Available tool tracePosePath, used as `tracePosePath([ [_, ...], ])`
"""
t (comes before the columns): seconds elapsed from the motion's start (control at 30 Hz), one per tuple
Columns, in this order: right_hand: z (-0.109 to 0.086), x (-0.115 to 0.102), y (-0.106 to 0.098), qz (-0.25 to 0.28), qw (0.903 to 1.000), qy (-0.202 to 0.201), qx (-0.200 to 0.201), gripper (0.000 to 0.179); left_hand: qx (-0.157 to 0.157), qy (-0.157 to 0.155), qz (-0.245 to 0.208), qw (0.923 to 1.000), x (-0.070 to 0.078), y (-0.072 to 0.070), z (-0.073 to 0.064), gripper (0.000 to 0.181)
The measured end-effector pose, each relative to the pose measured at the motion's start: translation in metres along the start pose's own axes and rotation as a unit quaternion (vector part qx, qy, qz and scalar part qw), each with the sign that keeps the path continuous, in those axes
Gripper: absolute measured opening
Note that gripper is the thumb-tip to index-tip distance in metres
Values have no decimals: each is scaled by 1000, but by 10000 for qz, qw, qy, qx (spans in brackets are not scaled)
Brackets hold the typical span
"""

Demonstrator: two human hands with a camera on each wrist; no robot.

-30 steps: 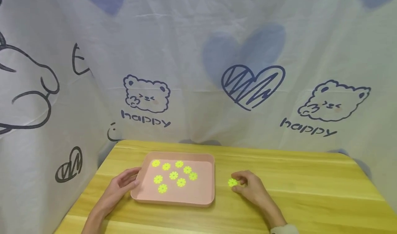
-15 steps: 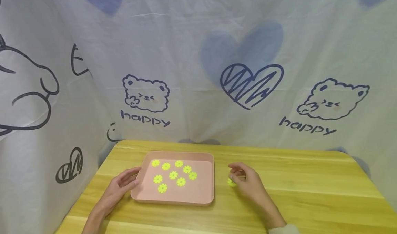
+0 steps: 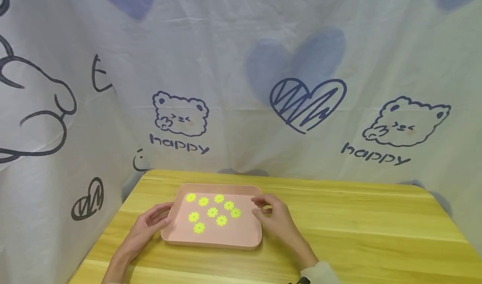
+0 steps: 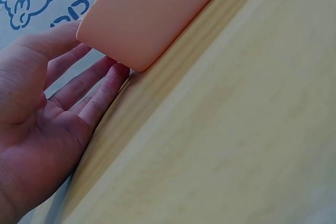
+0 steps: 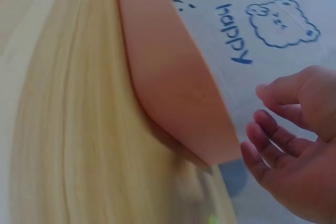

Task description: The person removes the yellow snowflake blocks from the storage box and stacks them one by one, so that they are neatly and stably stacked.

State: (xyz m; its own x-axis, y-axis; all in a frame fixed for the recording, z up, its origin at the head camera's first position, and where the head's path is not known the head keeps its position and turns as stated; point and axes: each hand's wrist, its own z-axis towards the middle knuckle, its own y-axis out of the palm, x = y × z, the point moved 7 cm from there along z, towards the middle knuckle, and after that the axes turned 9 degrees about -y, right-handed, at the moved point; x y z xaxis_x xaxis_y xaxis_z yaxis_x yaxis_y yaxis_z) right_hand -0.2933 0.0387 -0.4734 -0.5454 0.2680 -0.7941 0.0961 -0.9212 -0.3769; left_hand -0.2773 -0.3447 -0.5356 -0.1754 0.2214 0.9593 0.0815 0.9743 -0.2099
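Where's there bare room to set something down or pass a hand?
Free: table right of the right hand; table before the tray, between the forearms; tray's near-right corner. Crowded: tray's left and middle, with yellow pieces; its side walls, by right hand and left hand.

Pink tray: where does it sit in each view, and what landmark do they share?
Head: pink tray, lower middle, between the left hand and right hand.
Left wrist: pink tray, top middle, one end by the left hand.
Right wrist: pink tray, running down from the top edge, left of the right hand.
Shared landmark: the wooden table.
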Motion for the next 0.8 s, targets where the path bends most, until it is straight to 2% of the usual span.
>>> tracePosePath([
  [0.2, 9, 4, 24, -662, 9968, -225, -387, 20, -127, 92, -93, 9998, -1, 1, 0, 56],
  [0.33, 15, 11, 37, -1169, 9914, -100, -575, 18, -208, 228, -136, 9994, 1, 1, 0, 54],
  [0.6, 24, 17, 58, -2171, 9687, 196, -1190, 21, -179, 256, -116, 9994, 2, -2, 1, 53],
  [0.8, 23, 17, 65, -2642, 9566, 320, -1183, 25, -247, 233, -147, 9993, 3, -1, 1, 54],
])
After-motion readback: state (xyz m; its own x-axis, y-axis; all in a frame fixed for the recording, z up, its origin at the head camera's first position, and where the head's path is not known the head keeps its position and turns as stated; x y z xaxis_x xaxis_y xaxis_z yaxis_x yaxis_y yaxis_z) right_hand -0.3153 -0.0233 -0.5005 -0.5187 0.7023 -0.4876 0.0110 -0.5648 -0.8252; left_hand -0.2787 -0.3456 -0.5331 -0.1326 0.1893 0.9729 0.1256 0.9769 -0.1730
